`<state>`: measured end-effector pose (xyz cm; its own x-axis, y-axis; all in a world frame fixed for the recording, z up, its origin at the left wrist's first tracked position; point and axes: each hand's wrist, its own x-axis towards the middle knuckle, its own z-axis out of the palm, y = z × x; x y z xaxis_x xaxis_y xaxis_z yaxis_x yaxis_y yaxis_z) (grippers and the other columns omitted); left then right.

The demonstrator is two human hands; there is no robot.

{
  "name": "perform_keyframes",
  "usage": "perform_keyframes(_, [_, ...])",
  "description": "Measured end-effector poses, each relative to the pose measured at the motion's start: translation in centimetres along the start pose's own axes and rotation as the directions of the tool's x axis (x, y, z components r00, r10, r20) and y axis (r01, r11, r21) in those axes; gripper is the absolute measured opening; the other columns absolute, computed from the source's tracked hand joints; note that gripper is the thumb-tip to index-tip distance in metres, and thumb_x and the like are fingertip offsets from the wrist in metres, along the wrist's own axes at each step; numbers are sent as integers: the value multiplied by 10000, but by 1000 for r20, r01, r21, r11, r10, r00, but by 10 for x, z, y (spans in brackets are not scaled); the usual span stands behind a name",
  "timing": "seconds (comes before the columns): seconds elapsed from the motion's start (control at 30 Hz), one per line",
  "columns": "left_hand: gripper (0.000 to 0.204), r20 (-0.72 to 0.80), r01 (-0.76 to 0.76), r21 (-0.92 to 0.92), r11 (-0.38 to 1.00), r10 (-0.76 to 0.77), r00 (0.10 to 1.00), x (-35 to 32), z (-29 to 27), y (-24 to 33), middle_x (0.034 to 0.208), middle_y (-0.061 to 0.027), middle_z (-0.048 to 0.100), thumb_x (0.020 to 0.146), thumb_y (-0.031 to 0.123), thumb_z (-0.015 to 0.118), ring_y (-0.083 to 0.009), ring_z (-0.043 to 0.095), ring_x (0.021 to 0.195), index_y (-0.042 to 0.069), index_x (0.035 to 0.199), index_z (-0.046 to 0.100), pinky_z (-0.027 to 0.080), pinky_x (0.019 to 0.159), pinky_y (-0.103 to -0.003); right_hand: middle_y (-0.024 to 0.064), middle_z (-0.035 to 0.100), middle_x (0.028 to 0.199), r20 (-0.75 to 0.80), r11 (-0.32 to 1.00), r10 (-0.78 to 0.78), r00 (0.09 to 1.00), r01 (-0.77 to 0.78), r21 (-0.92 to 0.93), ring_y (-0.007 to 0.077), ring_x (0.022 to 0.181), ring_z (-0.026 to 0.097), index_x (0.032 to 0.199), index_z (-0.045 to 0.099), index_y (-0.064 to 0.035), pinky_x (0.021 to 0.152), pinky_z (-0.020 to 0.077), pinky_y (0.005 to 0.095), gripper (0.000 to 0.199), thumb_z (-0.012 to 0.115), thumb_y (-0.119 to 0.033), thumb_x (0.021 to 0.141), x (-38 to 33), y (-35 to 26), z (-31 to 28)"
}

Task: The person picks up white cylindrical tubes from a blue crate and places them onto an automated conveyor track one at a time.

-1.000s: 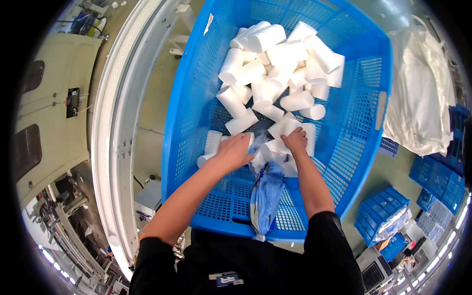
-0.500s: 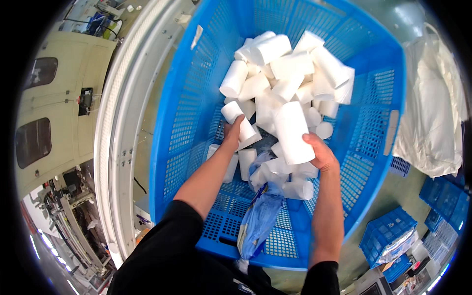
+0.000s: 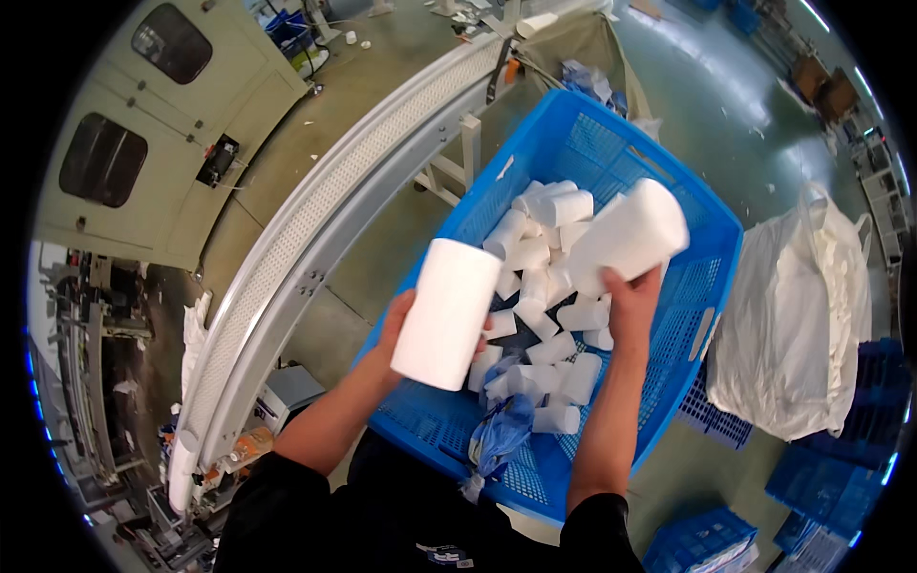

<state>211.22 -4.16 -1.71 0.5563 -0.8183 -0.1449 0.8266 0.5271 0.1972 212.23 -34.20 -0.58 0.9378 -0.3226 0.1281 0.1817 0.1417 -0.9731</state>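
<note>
My left hand [image 3: 394, 329] is wrapped round a white paper roll [image 3: 447, 310], held up over the left rim of the big blue crate [image 3: 702, 215]. A second white paper roll [image 3: 630, 229] is gripped by my right hand [image 3: 634, 304], raised above the crate's right half and tilted. Its outline is a little blurred. Below both hands, several loose paper rolls [image 3: 535, 253] lie heaped inside the crate. At the near end of the crate a crumpled blue plastic bag [image 3: 501, 435] lies beside a few more rolls.
A curved conveyor [image 3: 325, 181] runs along the left, with a cream machine cabinet [image 3: 172, 124] beyond it. Right of the crate stands a large white sack [image 3: 788, 315]. Smaller blue crates [image 3: 702, 544] sit at the lower right.
Both hands have lifted their rolls up out of the crate, the left one toward the left rim. The view has shifted, showing more conveyor and floor.
</note>
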Motion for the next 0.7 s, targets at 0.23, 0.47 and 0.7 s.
perform_keyframes(0.23, [927,-355,-228,669,708,573,739,-180,12,42,1235,-159,528,676,505,755,-263,569,1106,29,1368,363,515,880,-404,106,522,1256,647,284,-485,588,806,-519,325,1134,482,1308,456,-55,965,404,439,841,741,-13,517,17,-61,160])
perform_keyframes(0.47, [892,-120,455,890,39,981,150,-336,30,62,1290,-161,500,644,267,810,-296,480,1208,50,1385,364,365,1024,-382,119,516,1262,879,386,-325,349,897,-214,344,1143,464,1279,459,-45,975,389,440,751,728,-50,578,-22,-29,317])
perform_keyframes(0.7, [853,-61,905,371,-208,967,247,-457,-31,110,1261,-138,493,601,271,816,-350,459,1172,86,1331,415,391,995,-432,99,528,1217,996,494,-90,2,868,44,315,1120,463,1245,465,-54,1008,372,419,685,708,-56,604,-99,63,501])
